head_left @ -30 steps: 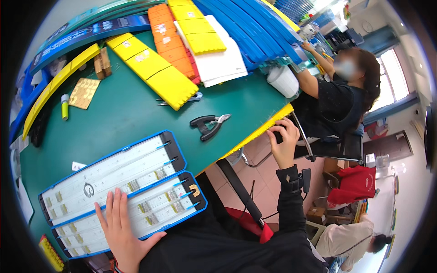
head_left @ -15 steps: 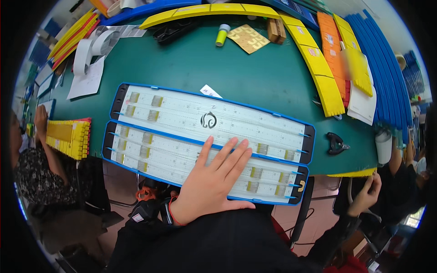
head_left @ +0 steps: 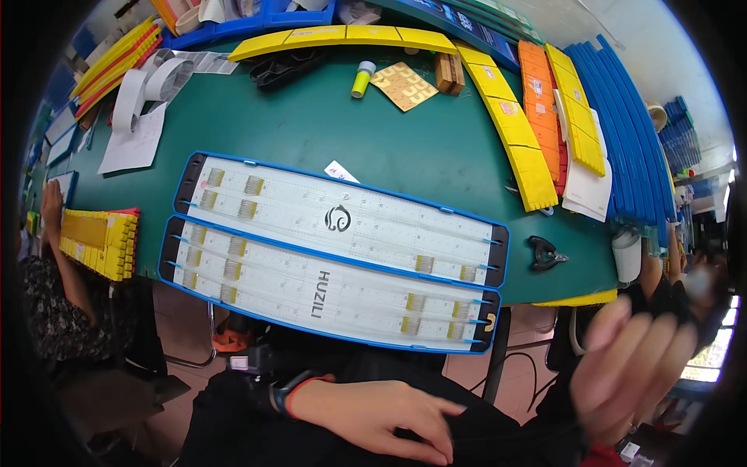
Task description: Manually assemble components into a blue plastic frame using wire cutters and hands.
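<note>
A long, flat blue-rimmed case (head_left: 331,272) lies opened out at the table's near edge, its two halves side by side. Its pale ruled panels carry several small yellow bundles, thin blue pins at the ends and black end pieces; what the bundles are I cannot make out. My left hand (head_left: 381,420), with a red cord and a dark band at the wrist, is low over my lap, apart from the case. Its fingers are loosely bent, with thumb and fingers apart and nothing between them. My right hand (head_left: 634,373) is raised at the lower right, smeared by motion.
On the green table (head_left: 264,117) lie black nippers (head_left: 547,254) right of the case. Beyond are a yellow-green tube (head_left: 362,80), a patterned card (head_left: 404,86) and yellow foam strips (head_left: 510,124). A white cup (head_left: 626,255) stands right. Other people sit at both sides.
My left hand has lifted off the case and drawn back to my lap, uncovering the lower panel. My right hand has come up closer, blurred. The view has shifted slightly.
</note>
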Demonstrator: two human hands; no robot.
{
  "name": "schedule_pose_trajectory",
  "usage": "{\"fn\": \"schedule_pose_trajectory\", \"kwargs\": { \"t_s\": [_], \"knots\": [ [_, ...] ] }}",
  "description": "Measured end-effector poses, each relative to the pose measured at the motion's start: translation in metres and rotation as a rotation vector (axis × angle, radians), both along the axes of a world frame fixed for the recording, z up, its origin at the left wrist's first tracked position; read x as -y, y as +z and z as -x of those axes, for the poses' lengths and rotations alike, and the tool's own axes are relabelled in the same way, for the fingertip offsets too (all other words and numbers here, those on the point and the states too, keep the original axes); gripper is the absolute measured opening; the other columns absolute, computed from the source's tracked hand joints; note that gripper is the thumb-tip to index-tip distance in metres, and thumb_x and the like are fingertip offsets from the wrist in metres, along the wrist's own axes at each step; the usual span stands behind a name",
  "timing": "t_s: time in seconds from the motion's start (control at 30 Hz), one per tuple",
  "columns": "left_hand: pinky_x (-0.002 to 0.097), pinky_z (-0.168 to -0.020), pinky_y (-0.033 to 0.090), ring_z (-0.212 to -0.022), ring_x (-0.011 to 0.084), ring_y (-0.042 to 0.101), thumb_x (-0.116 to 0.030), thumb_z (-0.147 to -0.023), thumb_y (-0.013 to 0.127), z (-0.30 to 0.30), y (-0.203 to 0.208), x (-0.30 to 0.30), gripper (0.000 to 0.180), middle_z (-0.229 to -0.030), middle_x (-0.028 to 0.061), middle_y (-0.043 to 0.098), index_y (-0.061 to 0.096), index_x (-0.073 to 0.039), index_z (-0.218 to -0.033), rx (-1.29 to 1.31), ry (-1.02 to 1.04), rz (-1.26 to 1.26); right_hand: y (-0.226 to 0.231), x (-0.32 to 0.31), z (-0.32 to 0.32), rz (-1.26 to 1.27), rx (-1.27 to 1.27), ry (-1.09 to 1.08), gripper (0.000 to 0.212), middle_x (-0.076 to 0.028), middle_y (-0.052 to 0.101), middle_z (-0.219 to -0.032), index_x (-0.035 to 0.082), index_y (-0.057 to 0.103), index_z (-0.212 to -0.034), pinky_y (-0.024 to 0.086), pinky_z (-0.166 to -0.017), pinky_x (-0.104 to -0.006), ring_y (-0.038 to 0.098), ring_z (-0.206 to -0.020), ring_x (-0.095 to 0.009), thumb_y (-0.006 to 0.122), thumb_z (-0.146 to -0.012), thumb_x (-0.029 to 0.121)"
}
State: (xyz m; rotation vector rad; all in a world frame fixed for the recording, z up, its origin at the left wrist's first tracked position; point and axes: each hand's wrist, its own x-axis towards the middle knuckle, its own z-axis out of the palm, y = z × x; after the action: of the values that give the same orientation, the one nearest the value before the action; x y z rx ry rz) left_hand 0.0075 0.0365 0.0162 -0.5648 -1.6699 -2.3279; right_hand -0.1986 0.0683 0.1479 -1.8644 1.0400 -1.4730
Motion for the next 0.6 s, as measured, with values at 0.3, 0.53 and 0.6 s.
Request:
{"fn": "schedule_pose_trajectory", "kwargs": {
  "t_s": [0.3,0.53,0.6],
  "knots": [
    [0.0456,-0.097,0.045,-0.106,0.0294,0.061,-0.006,-0.081,0.063,-0.01,0.006,0.04,0.006,-0.108,0.01,0.063,0.058,-0.005,-0.082,0.479,1.138,0.793,-0.098,0.005,0.074,0.065,0.504,-0.443,0.019,-0.006,0.048,-0.097,-0.001,0.045,-0.108,0.044,-0.091,-0.0384,0.053,-0.094,-0.021,0.055,-0.094,0.006],
    [0.0588,-0.106,0.027,-0.132,0.0358,0.04,-0.007,-0.077,0.063,0.036,-0.008,0.029,0.011,-0.138,0.0146,0.048,0.052,-0.005,-0.078,0.567,0.916,0.978,-0.169,-0.004,0.093,-0.045,0.025,-0.892,0.006,-0.012,0.057,-0.086,-0.001,0.047,-0.098,0.049,-0.085,-0.0356,0.059,-0.085,-0.021,0.051,-0.095,0.003],
    [0.0614,-0.107,0.024,-0.133,0.0354,0.039,-0.007,-0.077,0.063,0.045,-0.012,0.029,0.011,-0.139,0.0139,0.048,0.052,-0.005,-0.078,0.585,0.881,1.038,-0.174,-0.007,0.087,-0.074,-0.031,-0.863,0.007,-0.011,0.056,-0.087,-0.002,0.049,-0.1,0.049,-0.086,-0.0367,0.059,-0.086,-0.021,0.05,-0.096,0.004]
  ]
}}
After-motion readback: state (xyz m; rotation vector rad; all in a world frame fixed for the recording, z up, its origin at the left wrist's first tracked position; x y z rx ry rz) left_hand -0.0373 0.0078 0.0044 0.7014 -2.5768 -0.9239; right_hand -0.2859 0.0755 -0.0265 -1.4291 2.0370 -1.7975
